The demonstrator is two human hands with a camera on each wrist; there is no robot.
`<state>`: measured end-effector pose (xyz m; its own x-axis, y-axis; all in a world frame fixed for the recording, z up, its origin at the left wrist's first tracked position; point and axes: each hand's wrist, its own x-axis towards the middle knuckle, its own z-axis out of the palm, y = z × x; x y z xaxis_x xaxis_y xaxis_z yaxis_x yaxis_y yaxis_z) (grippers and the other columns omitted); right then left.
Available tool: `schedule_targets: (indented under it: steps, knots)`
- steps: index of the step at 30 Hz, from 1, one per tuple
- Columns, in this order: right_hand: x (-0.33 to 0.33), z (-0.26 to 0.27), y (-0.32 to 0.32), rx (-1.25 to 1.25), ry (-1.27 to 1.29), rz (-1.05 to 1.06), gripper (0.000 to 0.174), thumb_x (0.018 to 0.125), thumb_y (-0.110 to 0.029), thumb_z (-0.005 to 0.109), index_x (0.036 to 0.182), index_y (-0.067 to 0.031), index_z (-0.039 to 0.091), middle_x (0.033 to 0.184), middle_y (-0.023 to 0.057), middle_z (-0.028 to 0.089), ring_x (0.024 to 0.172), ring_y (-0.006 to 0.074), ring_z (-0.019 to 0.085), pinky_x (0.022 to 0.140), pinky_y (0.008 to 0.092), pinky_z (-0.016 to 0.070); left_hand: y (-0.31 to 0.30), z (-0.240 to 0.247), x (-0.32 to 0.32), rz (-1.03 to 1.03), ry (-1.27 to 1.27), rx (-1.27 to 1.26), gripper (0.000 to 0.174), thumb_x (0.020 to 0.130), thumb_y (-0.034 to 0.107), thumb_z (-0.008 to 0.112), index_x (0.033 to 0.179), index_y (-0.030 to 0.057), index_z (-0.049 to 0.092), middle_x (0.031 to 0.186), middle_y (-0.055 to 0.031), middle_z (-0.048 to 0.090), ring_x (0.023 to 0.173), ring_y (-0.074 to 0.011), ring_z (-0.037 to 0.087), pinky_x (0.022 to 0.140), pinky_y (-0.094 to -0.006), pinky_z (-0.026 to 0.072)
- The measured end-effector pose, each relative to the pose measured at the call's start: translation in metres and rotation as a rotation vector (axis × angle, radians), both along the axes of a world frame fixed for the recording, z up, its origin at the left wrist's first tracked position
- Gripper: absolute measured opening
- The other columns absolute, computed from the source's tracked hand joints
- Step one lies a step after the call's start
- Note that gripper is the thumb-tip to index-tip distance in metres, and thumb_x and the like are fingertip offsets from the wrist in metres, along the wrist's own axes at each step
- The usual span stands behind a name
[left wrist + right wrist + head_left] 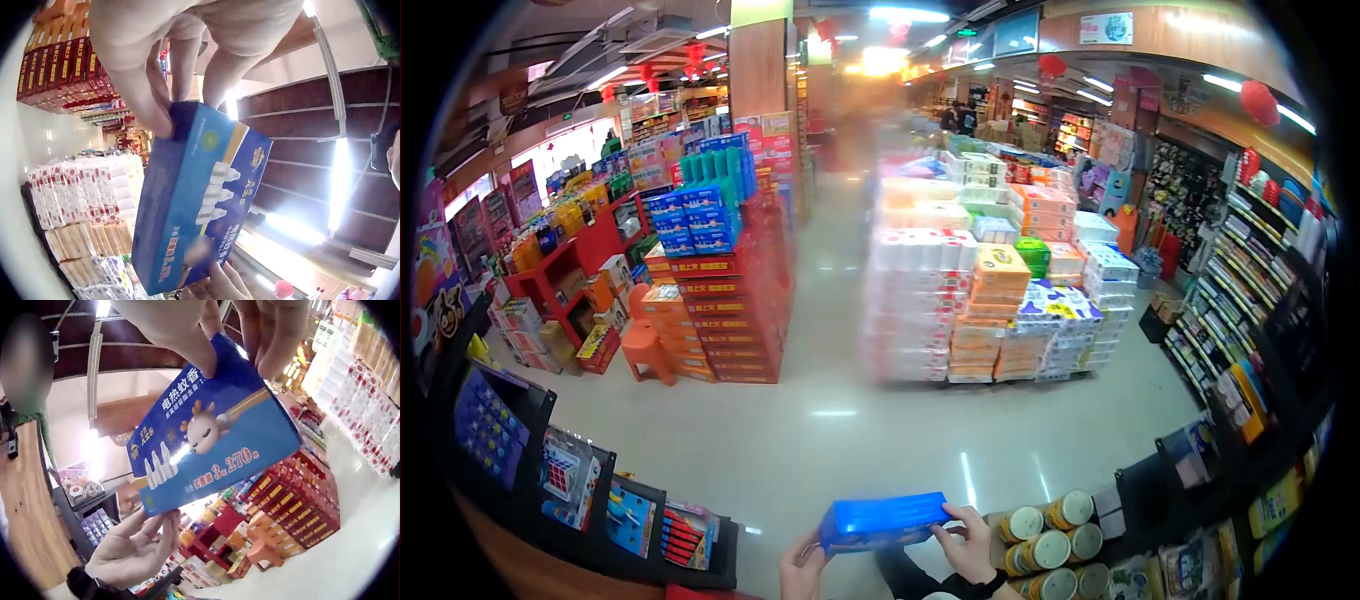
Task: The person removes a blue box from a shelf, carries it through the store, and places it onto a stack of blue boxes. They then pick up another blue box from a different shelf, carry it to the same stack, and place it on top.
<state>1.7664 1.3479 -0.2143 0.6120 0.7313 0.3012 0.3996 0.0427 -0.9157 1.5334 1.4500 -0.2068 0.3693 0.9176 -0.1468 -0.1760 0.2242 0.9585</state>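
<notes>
Pale shop floor (830, 440) runs through the middle of the head view, with goods piled on both sides. Left of centre, red cartons (730, 320) stand in a squared stack with blue packs (705, 220) on top; such flat tops probably help the pile stay steady. An orange stool (645, 345) stands just beside it. Right of centre, white wrapped packs (915, 290) and orange packs (1000, 270) are stacked together, edges roughly lined up, presumably to save room. At lower left, a black rack (725, 570) holds carded goods with their fronts outward, I suppose so they can be seen.

At bottom centre I hold a blue box (885, 525) off the floor, between my two hands. My left hand (802, 568) pinches the end at the left of the head view, thumb and fingers narrowed to the box's thickness. My right hand (967, 545) grips the other end, thumb and fingers likewise closed in on it. Gripping it by the ends seems to keep the long box level and leaves most of its printed face uncovered: three white bottles show there in both wrist views. Near my right hand, at lower right, yellow cans (1040, 552) sit in close rows.
</notes>
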Motion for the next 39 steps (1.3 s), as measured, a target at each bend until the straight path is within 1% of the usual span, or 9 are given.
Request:
schedule_targets:
  steps: [2,5,6,22,25,28,31,37,39]
  knots:
    - [0.02,-0.002,0.046,0.071,0.031,0.01,0.038,0.077,0.003,0.072,0.114,-0.0039,0.064,0.101,0.0107,0.063,0.087,0.0172,0.065,0.069,0.027,0.0563,0.032,0.009,0.013,0.007,0.044,0.016,0.036,0.095,0.014,0.053,0.125,-0.0073,0.056,0.122,-0.0172,0.06,0.112,-0.0238,0.057,0.096,-0.0332,0.0466]
    - [0.052,-0.012,0.119,0.117,0.032,0.085,0.037,0.078,0.002,0.073,0.114,-0.0018,0.063,0.103,0.0126,0.065,0.086,0.0187,0.067,0.068,0.0287,0.0573,0.09,0.009,0.034,0.039,0.362,0.403,0.04,0.094,0.018,0.054,0.125,-0.0072,0.056,0.122,-0.0174,0.061,0.113,-0.0246,0.057,0.097,-0.0343,0.045]
    - [0.062,-0.007,0.145,0.107,0.03,0.109,0.038,0.078,0.002,0.073,0.114,-0.0018,0.063,0.103,0.0128,0.065,0.087,0.019,0.067,0.068,0.0287,0.0573,0.107,0.029,0.048,0.105,0.175,0.125,0.042,0.094,0.021,0.055,0.125,-0.0068,0.056,0.122,-0.0177,0.062,0.114,-0.0251,0.056,0.099,-0.0344,0.043]
    - [0.17,0.001,0.417,0.143,0.078,0.169,0.042,0.075,0.006,0.072,0.115,-0.0045,0.064,0.099,0.0106,0.062,0.088,0.0187,0.064,0.067,0.0278,0.0575,0.356,0.019,0.153,0.168,0.119,0.071,0.051,0.093,0.026,0.061,0.131,-0.0058,0.052,0.125,-0.0174,0.059,0.117,-0.0226,0.054,0.101,-0.0334,0.0415]
    - [0.192,-0.01,0.473,0.142,0.073,0.119,0.043,0.076,0.006,0.072,0.116,-0.0044,0.064,0.1,0.0103,0.062,0.089,0.0178,0.063,0.067,0.027,0.0571,0.416,0.011,0.178,0.181,0.261,0.113,0.037,0.094,0.019,0.057,0.123,-0.004,0.057,0.109,-0.0151,0.065,0.102,-0.0213,0.06,0.09,-0.0314,0.0468]
    - [0.21,-0.012,0.534,0.149,0.078,0.09,0.043,0.076,0.007,0.071,0.117,-0.0042,0.064,0.1,0.0102,0.062,0.089,0.017,0.063,0.067,0.026,0.0565,0.491,-0.016,0.196,0.16,-0.036,-0.009,0.044,0.089,0.002,0.058,0.132,-0.0071,0.05,0.12,-0.0151,0.061,0.11,-0.0216,0.059,0.094,-0.0339,0.0483]
    - [0.23,0.008,0.598,0.136,0.036,0.057,0.043,0.076,0.007,0.071,0.117,-0.0037,0.063,0.101,0.0105,0.061,0.088,0.0167,0.063,0.068,0.0257,0.0562,0.569,-0.021,0.222,0.139,-0.209,-0.035,0.043,0.089,0.001,0.059,0.13,-0.0075,0.051,0.119,-0.0151,0.062,0.109,-0.022,0.06,0.093,-0.034,0.0485]
    - [0.275,0.009,0.715,0.085,-0.101,0.007,0.042,0.079,0.004,0.069,0.119,-0.0016,0.061,0.106,0.0087,0.059,0.092,0.0149,0.061,0.07,0.0242,0.0536,0.703,-0.026,0.251,0.001,-0.109,0.039,0.044,0.088,-0.004,0.058,0.132,-0.0052,0.05,0.118,-0.013,0.061,0.109,-0.0212,0.06,0.095,-0.0349,0.0492]
    - [0.277,0.014,0.747,0.055,0.039,0.014,0.042,0.079,0.005,0.069,0.119,-0.0008,0.061,0.108,0.0075,0.059,0.093,0.0137,0.06,0.071,0.0232,0.0527,0.732,-0.025,0.261,0.021,-0.133,0.028,0.044,0.088,-0.004,0.059,0.131,-0.0054,0.051,0.118,-0.0122,0.061,0.109,-0.0213,0.06,0.095,-0.0347,0.0493]
